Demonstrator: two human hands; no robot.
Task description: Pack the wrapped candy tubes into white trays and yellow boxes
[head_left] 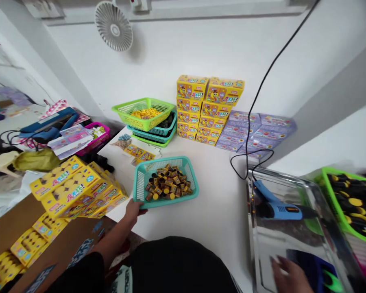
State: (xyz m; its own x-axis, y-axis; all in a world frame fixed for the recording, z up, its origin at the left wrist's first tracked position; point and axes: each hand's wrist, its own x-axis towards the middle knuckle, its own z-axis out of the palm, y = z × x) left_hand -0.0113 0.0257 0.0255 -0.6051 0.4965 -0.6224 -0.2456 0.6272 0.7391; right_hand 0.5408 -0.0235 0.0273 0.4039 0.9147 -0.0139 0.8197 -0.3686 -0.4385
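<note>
A teal plastic basket (187, 197) sits on the white table, holding many small yellow-and-brown cups with dark openings. My left hand (134, 211) grips its near left corner, fingers curled at the rim. At the lower right, my right hand (288, 274) hovers over or rests on a shiny metal tray (264, 260); motion blurs its fingers. Close beside that hand lies a dark blue object (311, 264) with a bright green part, its kind unclear. A blue heat gun (282, 209) lies farther back on the same tray.
Yellow boxes (209, 110) and purple boxes (258, 130) are stacked against the wall. Stacked baskets (146, 126) stand behind the teal one. More yellow boxes (76, 187) rise at left above a carton. A black cable (250, 110) hangs down; a green basket (338, 207) stands far right.
</note>
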